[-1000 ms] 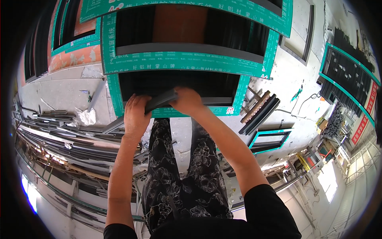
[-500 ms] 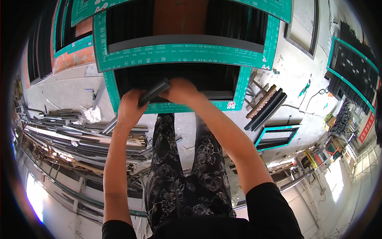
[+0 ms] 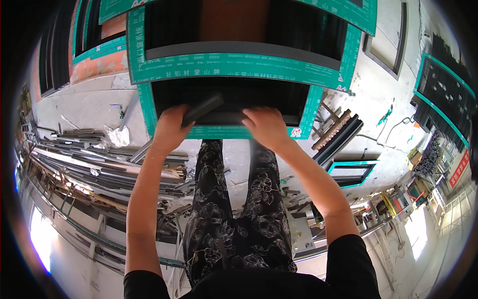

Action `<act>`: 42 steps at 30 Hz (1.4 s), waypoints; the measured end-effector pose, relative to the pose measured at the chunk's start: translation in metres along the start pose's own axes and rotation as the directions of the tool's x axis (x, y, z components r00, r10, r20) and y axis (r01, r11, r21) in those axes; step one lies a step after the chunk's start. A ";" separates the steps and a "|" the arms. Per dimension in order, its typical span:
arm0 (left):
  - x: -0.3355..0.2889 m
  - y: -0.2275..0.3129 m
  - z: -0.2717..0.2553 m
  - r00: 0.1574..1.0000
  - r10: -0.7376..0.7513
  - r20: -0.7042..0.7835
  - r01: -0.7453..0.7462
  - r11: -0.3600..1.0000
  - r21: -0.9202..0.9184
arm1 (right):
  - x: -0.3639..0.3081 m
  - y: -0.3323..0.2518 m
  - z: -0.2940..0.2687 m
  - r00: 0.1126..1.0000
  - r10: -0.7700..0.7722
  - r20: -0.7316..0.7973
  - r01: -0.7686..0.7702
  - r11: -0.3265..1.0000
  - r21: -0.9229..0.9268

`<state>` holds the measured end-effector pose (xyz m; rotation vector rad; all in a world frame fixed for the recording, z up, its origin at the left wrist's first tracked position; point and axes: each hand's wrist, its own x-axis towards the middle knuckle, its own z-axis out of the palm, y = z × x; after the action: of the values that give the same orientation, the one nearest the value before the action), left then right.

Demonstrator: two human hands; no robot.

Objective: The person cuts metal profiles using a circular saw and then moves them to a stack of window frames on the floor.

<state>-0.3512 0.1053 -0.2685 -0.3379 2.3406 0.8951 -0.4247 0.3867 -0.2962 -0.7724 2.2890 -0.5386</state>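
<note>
Your left hand is closing firmly around a dark grey, slender, straight bar that is looking like metal or hard plastic profile. The bar is slanting over the near side of a rectangular frame faced with green printed film, its upper end pointing up and right across the dark opening. A grey length is showing below your left wrist and seems to be continuing the same bar, though your hand is hiding the join. Your right hand is hanging apart from the left, fingers parted, with nothing showing in it; whether its fingertips are touching the frame's near rail, you cannot tell from here.

Judging by its slimness, you are probably handling something light but stiff, more likely to be swinging at its ends than bending. Its smooth face may be offering little grip, so wrapping the fingers around its edges should be serving you better than pinching. Holding it nearer the middle would be steadying both ends, and keeping the free tip off the film would be sparing that thin covering a scratch.
</note>
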 end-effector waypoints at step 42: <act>-0.031 -0.015 0.043 0.846 0.381 -0.373 -0.170 0.856 0.489 | -0.029 0.000 -0.021 0.983 0.053 0.176 0.002 0.954 -0.298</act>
<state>-0.3018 0.1238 -0.2825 -0.0016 3.0080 0.4001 -0.4217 0.4089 -0.2687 -0.8938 2.2298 -0.1025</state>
